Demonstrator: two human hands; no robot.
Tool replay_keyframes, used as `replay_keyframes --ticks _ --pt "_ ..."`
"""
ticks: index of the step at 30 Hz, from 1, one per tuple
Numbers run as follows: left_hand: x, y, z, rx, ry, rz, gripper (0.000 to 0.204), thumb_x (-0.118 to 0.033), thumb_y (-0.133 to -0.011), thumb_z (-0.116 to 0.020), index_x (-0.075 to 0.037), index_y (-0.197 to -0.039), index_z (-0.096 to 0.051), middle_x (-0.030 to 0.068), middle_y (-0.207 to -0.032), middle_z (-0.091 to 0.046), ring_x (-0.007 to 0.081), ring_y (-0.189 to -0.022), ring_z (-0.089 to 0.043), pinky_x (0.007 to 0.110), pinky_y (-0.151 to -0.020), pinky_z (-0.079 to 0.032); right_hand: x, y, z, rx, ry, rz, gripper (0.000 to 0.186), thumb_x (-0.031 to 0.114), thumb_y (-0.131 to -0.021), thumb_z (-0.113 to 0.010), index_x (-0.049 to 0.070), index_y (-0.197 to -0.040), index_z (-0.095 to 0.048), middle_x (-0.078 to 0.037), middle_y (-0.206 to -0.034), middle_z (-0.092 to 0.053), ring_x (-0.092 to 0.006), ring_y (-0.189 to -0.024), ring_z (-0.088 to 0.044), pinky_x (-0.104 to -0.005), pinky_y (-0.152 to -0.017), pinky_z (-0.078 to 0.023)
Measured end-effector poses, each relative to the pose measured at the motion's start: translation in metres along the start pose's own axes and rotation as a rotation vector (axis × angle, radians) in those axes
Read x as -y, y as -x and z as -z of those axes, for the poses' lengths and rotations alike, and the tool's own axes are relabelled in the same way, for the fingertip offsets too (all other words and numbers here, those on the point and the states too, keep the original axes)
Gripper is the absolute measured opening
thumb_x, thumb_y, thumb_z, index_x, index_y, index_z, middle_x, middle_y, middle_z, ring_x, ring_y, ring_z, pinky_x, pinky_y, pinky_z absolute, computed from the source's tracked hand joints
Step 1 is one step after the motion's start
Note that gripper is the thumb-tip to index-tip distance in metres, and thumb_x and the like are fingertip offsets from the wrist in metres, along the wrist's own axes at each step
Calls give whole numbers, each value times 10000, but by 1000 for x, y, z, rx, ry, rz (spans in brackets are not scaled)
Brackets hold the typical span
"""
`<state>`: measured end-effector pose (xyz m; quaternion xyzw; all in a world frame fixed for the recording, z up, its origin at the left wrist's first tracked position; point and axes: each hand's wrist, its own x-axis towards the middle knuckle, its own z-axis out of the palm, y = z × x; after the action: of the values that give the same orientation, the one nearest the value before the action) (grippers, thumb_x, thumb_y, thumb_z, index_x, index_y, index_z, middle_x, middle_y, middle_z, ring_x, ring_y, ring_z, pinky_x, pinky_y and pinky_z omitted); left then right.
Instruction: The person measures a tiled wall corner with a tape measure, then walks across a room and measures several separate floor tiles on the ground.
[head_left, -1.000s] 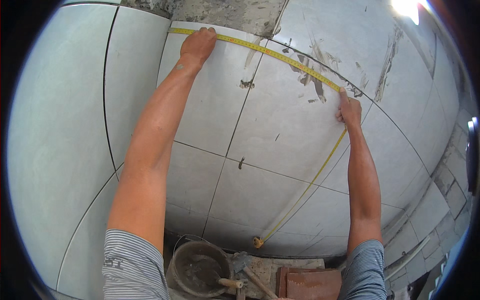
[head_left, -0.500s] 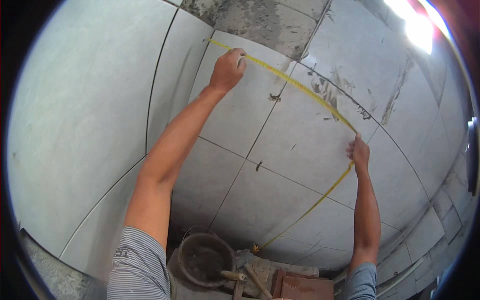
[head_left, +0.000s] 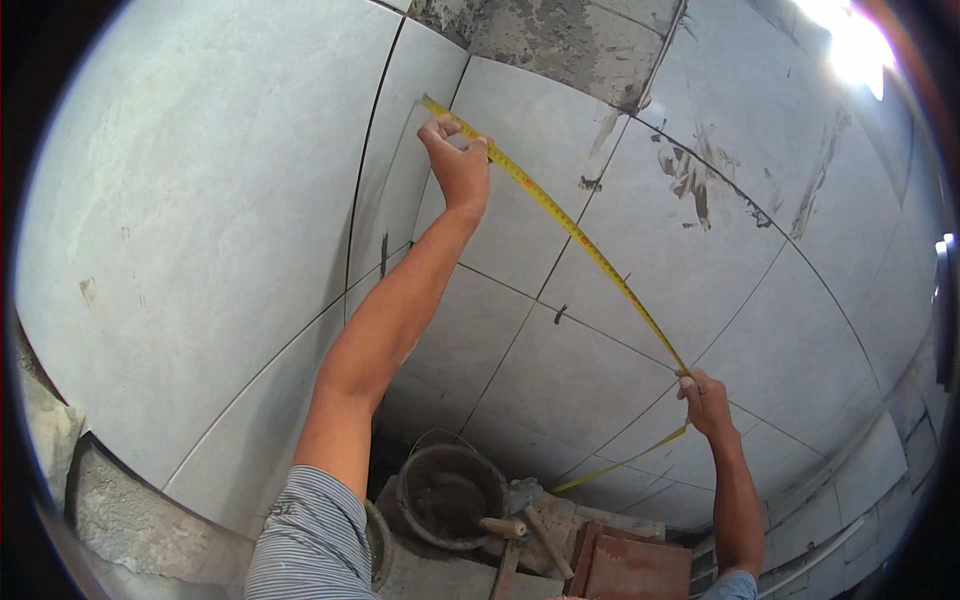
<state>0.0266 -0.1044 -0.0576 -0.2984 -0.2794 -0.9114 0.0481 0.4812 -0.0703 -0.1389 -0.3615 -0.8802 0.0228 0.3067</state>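
Observation:
A yellow tape measure blade (head_left: 590, 250) stretches slantwise in front of the pale grey wall tiles (head_left: 500, 180), between my two hands. My left hand (head_left: 460, 165) pinches it near its free end, which sticks out beyond the fingers by the wall corner. Lower at the right, my right hand (head_left: 708, 400) grips the blade between thumb and fingers. Below that hand the tape loops back down toward the bucket area. Its case cannot be made out.
Below stands a black bucket (head_left: 408, 500) holding grey mortar. Beside it are a wooden tool handle (head_left: 503, 527), another wooden-handled tool (head_left: 550, 543) and reddish-brown slabs (head_left: 640, 568). Bare cement (head_left: 560, 40) shows above the tiles; a rough ledge (head_left: 150, 520) lies lower left.
My right hand has moved down the wall with the tape, which now slopes more steeply. My left hand is slightly lower with its fingers spread differently. The view has shifted.

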Motion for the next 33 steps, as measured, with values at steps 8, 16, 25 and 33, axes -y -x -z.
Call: replay_keyframes --ticks 8,16,25,33 --pt "-28 -4 5 60 445 267 284 -40 -923 -457 -18 -1199 -395 90 -952 -497 186 -777 -556 308 -640 -489 59 33 -39 197 -37 -9 274 259 -933 -479 20 -987 -602 -113 -621 -605 -257 -588 -622 -354 -560 -476" --pt "-87 30 -11 321 424 328 308 -263 -977 -403 0 -1117 -479 17 -703 -465 112 -547 -451 263 -528 -425 108 31 -104 327 -270 -72 301 289 -952 -424 21 -962 -561 -120 -629 -599 -293 -593 -614 -381 -559 -470" --pt "-103 -5 -3 461 -238 260 333 -272 -972 -381 17 -1035 -534 -39 -609 -385 52 -441 -353 198 -388 -310 209 13 -163 580 -729 109 343 322 -967 -380 1 -923 -494 -112 -625 -577 -287 -597 -594 -383 -588 -452" --pt "-101 -62 31 544 -837 151 342 -317 -926 -448 -14 -934 -605 -48 -551 -392 46 -394 -322 220 -358 -259 280 -16 -186 636 -1018 330 359 327 -974 -358 -9 -915 -470 -108 -659 -575 -219 -557 -585 -348 -537 -459"
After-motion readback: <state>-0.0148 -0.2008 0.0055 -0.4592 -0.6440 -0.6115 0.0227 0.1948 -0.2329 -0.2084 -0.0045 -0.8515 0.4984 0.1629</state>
